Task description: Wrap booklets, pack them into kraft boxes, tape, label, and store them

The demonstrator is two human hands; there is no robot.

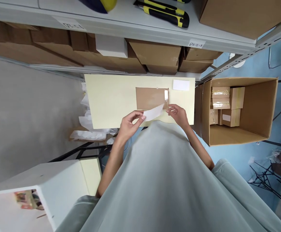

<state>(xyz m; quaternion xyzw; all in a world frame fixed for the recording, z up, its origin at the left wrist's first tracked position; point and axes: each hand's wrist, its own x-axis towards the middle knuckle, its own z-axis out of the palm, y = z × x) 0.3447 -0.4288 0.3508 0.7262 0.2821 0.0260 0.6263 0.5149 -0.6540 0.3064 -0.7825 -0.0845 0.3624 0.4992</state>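
Observation:
A white paper slip (153,112), like a blank label, is pinched at its left end between the thumb and fingers of my left hand (131,125). It is held tilted, over the front edge of a flat brown cardboard box (151,97) that has shiny tape along its right side. Close to the slip's right end, my right hand (178,115) has its fingers curled and the tips brought together. Whether something thin is between them I cannot make out. A second white slip (181,85) lies on the pale yellow tabletop (111,100), at the back right.
To the right stands an open carton (258,109) with several small taped boxes inside. Behind the table, a shelf (135,33) carries yellow-black utility knives (166,13), with cardboard boxes (157,53) below. Crumpled white paper (89,124) is at the left, beside a grey wall.

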